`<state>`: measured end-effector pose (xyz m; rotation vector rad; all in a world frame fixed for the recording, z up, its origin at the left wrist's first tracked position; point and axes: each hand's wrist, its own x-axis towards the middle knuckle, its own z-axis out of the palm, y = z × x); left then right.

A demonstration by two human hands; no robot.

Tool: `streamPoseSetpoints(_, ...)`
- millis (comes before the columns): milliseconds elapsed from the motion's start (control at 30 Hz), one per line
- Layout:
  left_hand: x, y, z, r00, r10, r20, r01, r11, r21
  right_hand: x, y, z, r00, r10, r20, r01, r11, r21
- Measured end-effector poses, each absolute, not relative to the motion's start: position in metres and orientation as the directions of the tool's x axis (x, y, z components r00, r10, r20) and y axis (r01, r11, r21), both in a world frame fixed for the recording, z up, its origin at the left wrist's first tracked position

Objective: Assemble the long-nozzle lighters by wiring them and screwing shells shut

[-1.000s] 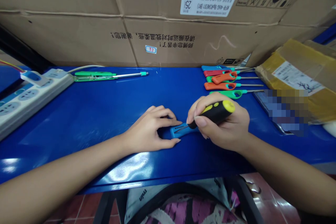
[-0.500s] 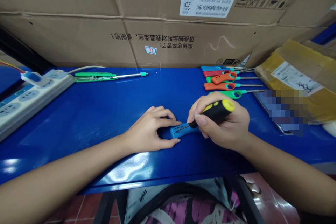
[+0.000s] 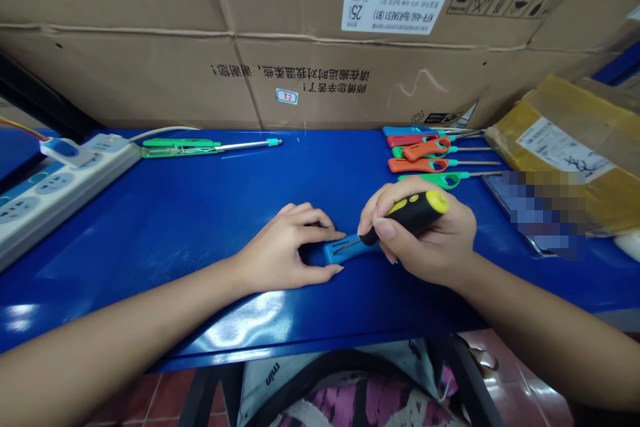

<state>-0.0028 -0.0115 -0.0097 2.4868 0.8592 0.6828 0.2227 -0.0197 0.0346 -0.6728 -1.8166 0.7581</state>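
A blue lighter handle (image 3: 345,250) lies on the blue table (image 3: 200,213) between my hands. My left hand (image 3: 290,247) pinches its left end between thumb and fingers, holding it down. A black-and-yellow screwdriver (image 3: 413,213) is gripped in my right hand (image 3: 425,233). Its thin metal tip rests on the blue handle's top face. Most of the handle is hidden under my right fingers.
Several long-nosed lighters (image 3: 430,153) in blue, red, orange and green lie at the back right. A green lighter (image 3: 200,145) lies at the back left beside a white power strip (image 3: 50,180). Cardboard boxes (image 3: 300,33) wall off the back; a taped parcel (image 3: 565,140) sits right.
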Motion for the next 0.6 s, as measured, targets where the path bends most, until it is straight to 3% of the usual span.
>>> streamPoseSetpoints(600,-0.0034,-0.0123,-0.0101,0.691,0.654,0.307,0.449,-0.722,0.527,0.2206,-0.0205,0.0376,-0.323,0.765,0.557,0.112,0.615,-0.780)
